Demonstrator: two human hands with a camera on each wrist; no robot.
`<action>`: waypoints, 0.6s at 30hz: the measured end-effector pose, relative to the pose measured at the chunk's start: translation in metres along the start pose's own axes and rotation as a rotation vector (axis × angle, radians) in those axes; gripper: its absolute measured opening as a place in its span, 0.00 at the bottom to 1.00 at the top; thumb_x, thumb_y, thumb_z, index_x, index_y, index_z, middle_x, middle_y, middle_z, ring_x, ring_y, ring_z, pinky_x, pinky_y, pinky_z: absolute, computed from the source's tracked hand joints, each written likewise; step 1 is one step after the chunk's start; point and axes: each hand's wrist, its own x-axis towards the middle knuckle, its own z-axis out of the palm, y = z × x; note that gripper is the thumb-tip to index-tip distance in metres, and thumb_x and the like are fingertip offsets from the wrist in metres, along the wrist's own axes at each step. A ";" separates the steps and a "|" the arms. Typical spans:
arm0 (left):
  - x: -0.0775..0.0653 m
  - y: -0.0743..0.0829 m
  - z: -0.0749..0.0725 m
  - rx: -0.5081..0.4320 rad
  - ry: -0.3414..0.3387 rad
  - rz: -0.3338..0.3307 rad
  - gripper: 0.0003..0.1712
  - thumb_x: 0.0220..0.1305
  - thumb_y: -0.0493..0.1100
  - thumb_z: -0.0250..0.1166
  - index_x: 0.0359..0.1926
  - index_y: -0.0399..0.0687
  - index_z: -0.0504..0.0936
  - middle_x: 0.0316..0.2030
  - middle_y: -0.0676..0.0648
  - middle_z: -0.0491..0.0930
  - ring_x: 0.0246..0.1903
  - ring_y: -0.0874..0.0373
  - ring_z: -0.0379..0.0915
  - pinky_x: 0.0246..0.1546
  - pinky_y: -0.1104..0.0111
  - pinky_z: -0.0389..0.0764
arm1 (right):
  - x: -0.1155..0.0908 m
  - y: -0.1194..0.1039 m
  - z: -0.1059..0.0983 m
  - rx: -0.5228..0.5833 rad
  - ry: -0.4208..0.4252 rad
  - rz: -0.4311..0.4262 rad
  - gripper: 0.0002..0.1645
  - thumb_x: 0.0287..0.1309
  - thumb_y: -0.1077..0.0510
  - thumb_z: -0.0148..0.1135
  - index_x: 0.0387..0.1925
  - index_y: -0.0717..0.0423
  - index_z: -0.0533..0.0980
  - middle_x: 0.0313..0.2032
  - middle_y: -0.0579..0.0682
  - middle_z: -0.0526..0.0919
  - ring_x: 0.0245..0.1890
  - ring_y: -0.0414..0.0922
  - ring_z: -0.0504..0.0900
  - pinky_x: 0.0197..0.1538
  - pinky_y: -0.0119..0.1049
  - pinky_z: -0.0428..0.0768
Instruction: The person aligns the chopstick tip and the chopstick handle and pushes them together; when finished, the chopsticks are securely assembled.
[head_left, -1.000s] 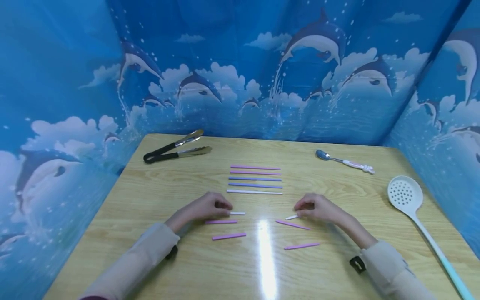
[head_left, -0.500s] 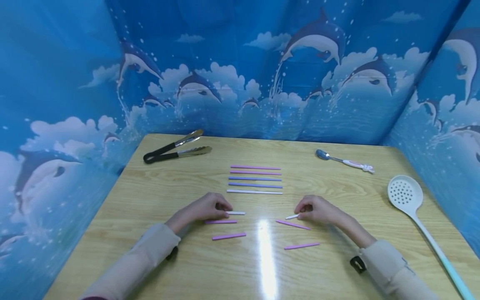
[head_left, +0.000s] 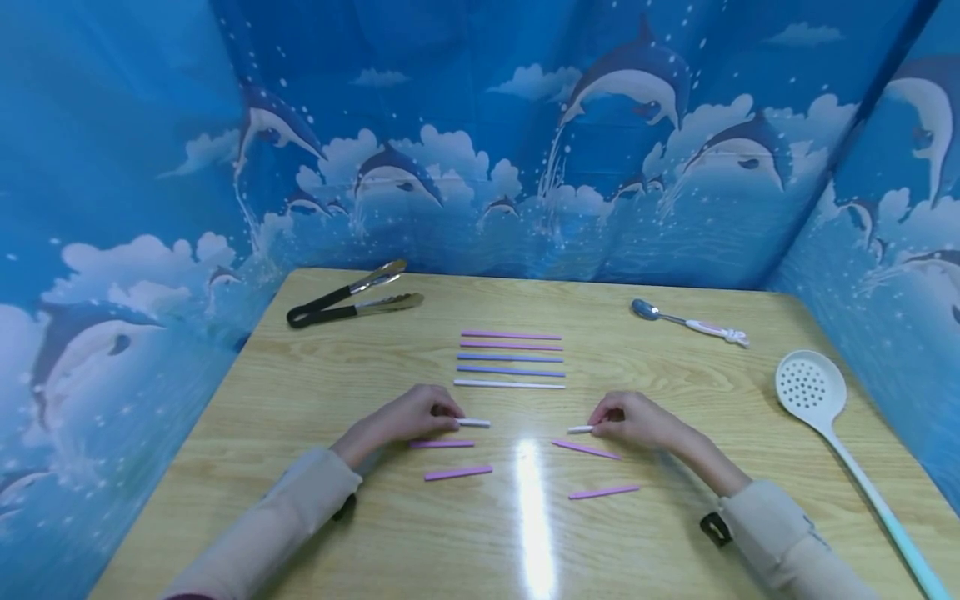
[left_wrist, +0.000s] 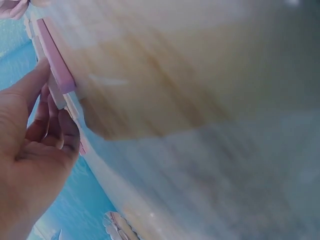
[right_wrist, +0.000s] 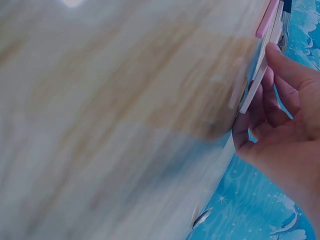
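Note:
My left hand (head_left: 423, 414) pinches the left end of a short white stick (head_left: 474, 423), its free end pointing right. In the left wrist view the thumb and fingers grip that white stick just beyond a pink stick (left_wrist: 56, 57). Opposite, my right hand (head_left: 636, 417) pinches another short white stick (head_left: 579, 429), whose free end points left; the right wrist view shows this white stick (right_wrist: 255, 87) between thumb and fingers. Beyond both hands, long sticks lie in a parallel row: pink (head_left: 511, 336), blue (head_left: 510, 359) and a white one (head_left: 509, 384) nearest.
Short purple-pink sticks lie near me, one pair at left (head_left: 458, 473) and one at right (head_left: 603, 492). Black-handled tongs (head_left: 352, 296) rest at the back left. A spoon (head_left: 686, 322) and a long-handled skimmer (head_left: 812, 387) lie at right. A dolphin-print curtain (head_left: 480, 150) borders the table.
The white stick in my right hand has swung from a slant to nearly level. The one in my left hand has tilted slightly. Both hands stay in nearly the same places.

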 end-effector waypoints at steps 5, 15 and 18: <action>0.002 0.002 0.001 -0.012 0.050 -0.003 0.09 0.60 0.41 0.65 0.40 0.43 0.84 0.36 0.49 0.83 0.37 0.60 0.77 0.42 0.71 0.78 | 0.002 -0.004 -0.001 0.008 0.011 0.046 0.03 0.55 0.60 0.66 0.33 0.56 0.81 0.30 0.43 0.81 0.30 0.34 0.74 0.34 0.28 0.76; 0.009 0.009 0.002 -0.038 0.073 -0.041 0.10 0.61 0.43 0.65 0.42 0.45 0.84 0.33 0.53 0.82 0.32 0.65 0.72 0.35 0.75 0.76 | 0.013 -0.017 0.003 0.013 0.062 -0.011 0.04 0.57 0.62 0.64 0.34 0.60 0.81 0.30 0.46 0.82 0.31 0.33 0.76 0.37 0.28 0.78; 0.011 0.011 0.002 -0.026 0.076 -0.035 0.10 0.61 0.43 0.65 0.42 0.45 0.84 0.34 0.53 0.82 0.33 0.65 0.73 0.37 0.74 0.77 | 0.018 -0.022 0.006 0.021 0.076 -0.041 0.04 0.57 0.63 0.64 0.34 0.61 0.81 0.30 0.47 0.82 0.31 0.33 0.76 0.36 0.28 0.78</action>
